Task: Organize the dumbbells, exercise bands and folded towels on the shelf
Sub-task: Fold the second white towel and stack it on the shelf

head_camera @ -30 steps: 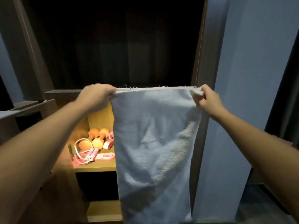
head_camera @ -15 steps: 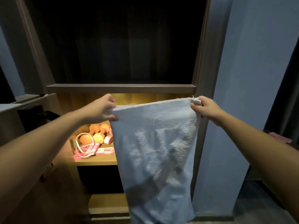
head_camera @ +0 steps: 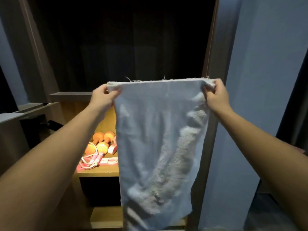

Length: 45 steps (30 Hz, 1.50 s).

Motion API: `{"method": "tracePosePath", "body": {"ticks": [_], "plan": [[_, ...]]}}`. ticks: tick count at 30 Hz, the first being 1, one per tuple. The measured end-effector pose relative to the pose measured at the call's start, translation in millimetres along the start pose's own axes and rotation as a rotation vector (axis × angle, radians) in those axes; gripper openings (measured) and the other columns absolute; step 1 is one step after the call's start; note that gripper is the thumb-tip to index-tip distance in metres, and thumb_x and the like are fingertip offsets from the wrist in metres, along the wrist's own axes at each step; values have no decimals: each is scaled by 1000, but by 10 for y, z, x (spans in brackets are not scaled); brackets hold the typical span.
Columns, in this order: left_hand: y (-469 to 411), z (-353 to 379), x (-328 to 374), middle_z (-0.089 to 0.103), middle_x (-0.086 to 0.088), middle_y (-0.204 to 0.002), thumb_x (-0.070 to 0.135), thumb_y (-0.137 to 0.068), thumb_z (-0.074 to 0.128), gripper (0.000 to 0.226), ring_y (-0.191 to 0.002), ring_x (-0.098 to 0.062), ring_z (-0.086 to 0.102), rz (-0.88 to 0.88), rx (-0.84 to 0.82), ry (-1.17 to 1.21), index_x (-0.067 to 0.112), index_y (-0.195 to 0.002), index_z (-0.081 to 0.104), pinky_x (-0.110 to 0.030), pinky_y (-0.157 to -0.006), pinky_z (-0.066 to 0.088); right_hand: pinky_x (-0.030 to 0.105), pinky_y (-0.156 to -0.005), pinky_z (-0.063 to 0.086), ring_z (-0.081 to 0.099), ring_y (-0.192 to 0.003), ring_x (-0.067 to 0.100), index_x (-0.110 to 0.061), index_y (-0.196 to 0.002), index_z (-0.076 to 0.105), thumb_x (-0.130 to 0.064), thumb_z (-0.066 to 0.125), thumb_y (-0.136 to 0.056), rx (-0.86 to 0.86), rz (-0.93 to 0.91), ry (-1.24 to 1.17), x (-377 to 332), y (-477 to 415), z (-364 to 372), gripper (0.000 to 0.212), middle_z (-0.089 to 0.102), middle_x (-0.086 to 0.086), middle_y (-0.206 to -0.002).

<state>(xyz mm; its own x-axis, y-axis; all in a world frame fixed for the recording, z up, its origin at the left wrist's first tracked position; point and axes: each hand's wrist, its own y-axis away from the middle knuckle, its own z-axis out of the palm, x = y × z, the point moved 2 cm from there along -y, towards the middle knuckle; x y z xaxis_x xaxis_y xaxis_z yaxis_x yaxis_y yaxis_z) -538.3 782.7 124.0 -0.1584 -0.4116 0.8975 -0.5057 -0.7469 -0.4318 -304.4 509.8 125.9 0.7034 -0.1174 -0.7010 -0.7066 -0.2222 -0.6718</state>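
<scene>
A pale grey towel [head_camera: 160, 139] hangs stretched in front of the cabinet. My left hand [head_camera: 102, 97] pinches its top left corner and my right hand [head_camera: 216, 95] pinches its top right corner. The cloth covers most of the lit wooden shelf [head_camera: 100, 171]. At the shelf's left end lie orange dumbbells [head_camera: 101, 142], a pink-handled skipping rope [head_camera: 93, 161] and pink exercise bands [head_camera: 110, 160].
A dark upper compartment [head_camera: 125, 44] fills the cabinet above the lit shelf. A blue-grey wall [head_camera: 266, 80] stands on the right. A grey ledge [head_camera: 10, 116] juts out at the left. Lower down, another wooden shelf [head_camera: 106, 217] shows.
Both hands lowered the towel's top edge half a second ago, then raised it again. The top edge is now level and pulled taut.
</scene>
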Motion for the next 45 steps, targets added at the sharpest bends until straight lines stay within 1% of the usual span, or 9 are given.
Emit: {"method": "tracePosePath", "body": {"ticks": [5,11,15,21,24,29,33,37,45], "plan": [[89,186,-334,63,-5,-109,32,-98,55,26,-100,-21,60,-56,26,-394,14,-114,63,-39,-83,55,31,-73,36,49,-91,23,-12,-106,53,-32,56,-97,-229,208,292,349,117,110,23,55,5,-101],[10,136,-217,65,-10,-99,36,-97,55,28,-96,-27,63,8,68,-321,9,-100,64,-45,-84,54,32,-70,41,56,-86,24,-10,-93,58,-35,55,-97,-200,241,160,329,67,107,26,59,4,-89],[194,109,-249,64,-5,-111,35,-100,51,27,-103,-20,61,11,35,-244,14,-114,60,-40,-88,55,34,-72,42,53,-83,22,-2,-100,59,-33,57,-97,-207,211,49,354,171,75,31,58,8,-91],[913,8,-439,64,9,-105,36,-98,54,15,-99,-13,62,-80,9,-70,28,-108,61,-41,-90,55,44,-89,53,63,-101,24,-23,-100,64,-28,61,-94,-244,302,-304,383,972,-278,8,67,2,-104],[1427,-113,-557,67,7,-99,31,-98,55,9,-91,-13,64,-108,-41,32,30,-97,64,-42,-84,55,46,-90,55,63,-109,30,-25,-99,67,-45,73,-75,-262,390,-393,330,1488,-501,32,68,3,-109],[2061,-324,-684,67,-3,-93,26,-98,55,22,-88,-21,64,-130,-105,99,8,-108,64,-35,-75,54,31,-73,57,69,-93,21,-20,-102,71,-69,85,-36,-358,433,-452,289,2169,-827,84,73,3,-101],[2535,-550,-504,70,2,-84,19,-97,53,14,-74,-8,67,-82,-158,230,13,-99,65,-20,-65,55,32,-73,57,70,-90,23,-16,-98,76,-56,88,-49,-425,364,-485,80,2501,-1083,65,74,8,-98],[2900,-768,-160,69,2,-74,15,-97,49,17,-68,-11,66,3,-180,322,12,-93,64,-20,-60,55,29,-65,57,69,-84,21,-11,-104,68,-25,66,-79,-470,276,-552,-295,2710,-1305,29,72,6,-93],[3367,-1110,686,68,3,-77,20,-99,44,21,-71,-11,66,109,-161,395,15,-93,63,-24,-64,56,24,-60,56,69,-74,15,-10,-102,68,-23,55,-85,-465,161,-711,-1036,2842,-1753,25,71,3,-83]]}}
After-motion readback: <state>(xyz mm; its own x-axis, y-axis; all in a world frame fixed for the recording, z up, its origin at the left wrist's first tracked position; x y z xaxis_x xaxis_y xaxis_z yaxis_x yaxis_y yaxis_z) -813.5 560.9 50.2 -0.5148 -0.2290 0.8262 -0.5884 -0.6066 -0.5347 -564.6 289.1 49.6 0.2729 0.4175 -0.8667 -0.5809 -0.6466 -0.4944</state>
